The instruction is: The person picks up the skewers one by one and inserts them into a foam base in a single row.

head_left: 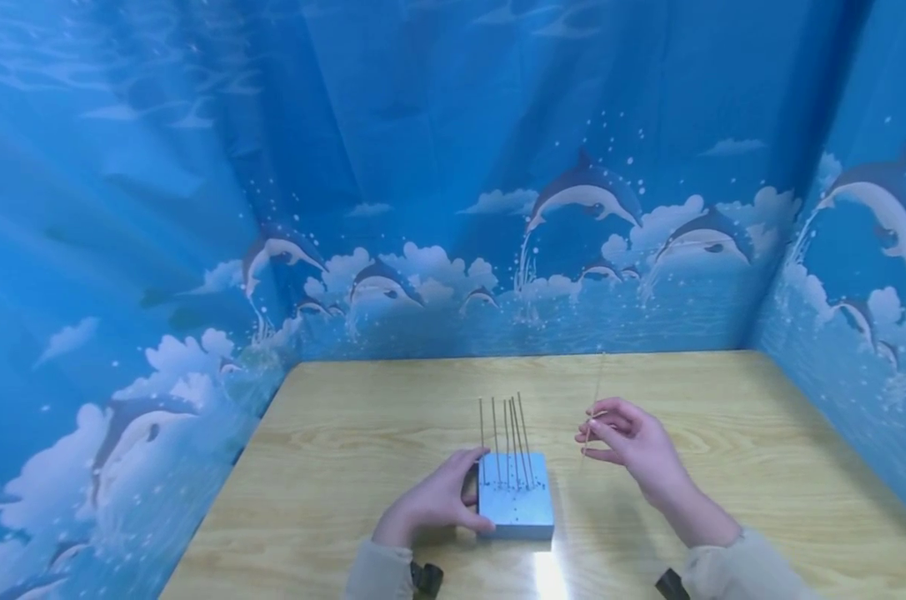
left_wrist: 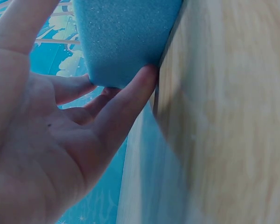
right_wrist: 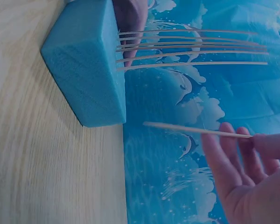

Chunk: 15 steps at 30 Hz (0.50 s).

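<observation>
A blue foam block [head_left: 523, 510] stands on the table, its top dotted with small holes. Several thin wooden skewers [right_wrist: 196, 65] rise from it in a row, some leaning slightly. My left hand [head_left: 437, 498] grips the block from its left side, thumb at the near corner and fingers toward the far one. In the left wrist view, fingertips touch the foam [left_wrist: 126, 42] near its lower edge. To the right of the block, my right hand [head_left: 636, 446] pinches a single skewer [right_wrist: 177, 127] between thumb and fingers. That skewer is held in the air, roughly upright and apart from the block.
The wood-grain table [head_left: 347, 425] extends on both sides of the block and behind it. Blue sheets printed with dolphins [head_left: 583, 196] and clouds hang along the table's back, left and right. A bright reflection shows on the tabletop just in front of the block.
</observation>
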Each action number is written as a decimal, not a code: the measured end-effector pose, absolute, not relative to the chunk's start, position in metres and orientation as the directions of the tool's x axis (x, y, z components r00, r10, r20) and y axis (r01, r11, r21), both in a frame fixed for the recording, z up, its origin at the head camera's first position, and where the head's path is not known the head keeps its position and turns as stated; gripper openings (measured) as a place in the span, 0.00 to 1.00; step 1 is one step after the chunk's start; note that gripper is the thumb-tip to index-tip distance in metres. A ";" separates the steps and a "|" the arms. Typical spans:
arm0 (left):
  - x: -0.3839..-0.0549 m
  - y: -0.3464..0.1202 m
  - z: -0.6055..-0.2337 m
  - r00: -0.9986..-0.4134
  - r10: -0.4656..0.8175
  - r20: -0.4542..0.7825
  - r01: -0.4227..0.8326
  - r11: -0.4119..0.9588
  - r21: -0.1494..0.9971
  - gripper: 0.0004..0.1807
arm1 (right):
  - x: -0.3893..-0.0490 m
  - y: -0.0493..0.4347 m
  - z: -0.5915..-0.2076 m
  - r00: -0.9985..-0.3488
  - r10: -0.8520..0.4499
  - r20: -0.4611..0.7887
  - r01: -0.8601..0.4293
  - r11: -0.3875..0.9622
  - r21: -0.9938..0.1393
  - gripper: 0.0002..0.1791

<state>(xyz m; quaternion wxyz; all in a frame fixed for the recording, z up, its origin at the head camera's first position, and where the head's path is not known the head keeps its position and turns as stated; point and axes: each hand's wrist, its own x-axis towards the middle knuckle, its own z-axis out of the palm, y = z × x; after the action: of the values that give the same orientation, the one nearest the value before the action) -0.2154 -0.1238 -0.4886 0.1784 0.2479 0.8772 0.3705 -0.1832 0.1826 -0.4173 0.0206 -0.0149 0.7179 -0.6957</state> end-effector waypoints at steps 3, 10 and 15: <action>-0.216 -0.124 -0.489 -0.814 0.567 -0.128 0.307 0.607 0.733 0.64 | -0.181 0.173 -0.415 -0.999 -0.014 0.041 -0.042 0.065 -0.997 0.15; -0.217 -0.123 -0.490 -0.812 0.573 -0.114 0.319 0.598 0.735 0.63 | -0.177 0.158 -0.414 -0.992 0.009 0.128 -0.127 0.068 -0.990 0.13; -0.216 -0.125 -0.490 -0.811 0.572 -0.124 0.308 0.598 0.740 0.63 | -0.176 0.147 -0.420 -0.981 -0.011 0.196 -0.196 0.106 -0.975 0.11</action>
<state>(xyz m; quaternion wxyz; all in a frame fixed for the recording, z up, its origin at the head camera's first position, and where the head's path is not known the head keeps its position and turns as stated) -0.2160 -0.1248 -0.4902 0.1774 0.2510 0.8760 0.3718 -0.1765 0.1472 -0.4197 -0.0693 -0.0699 0.7404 -0.6649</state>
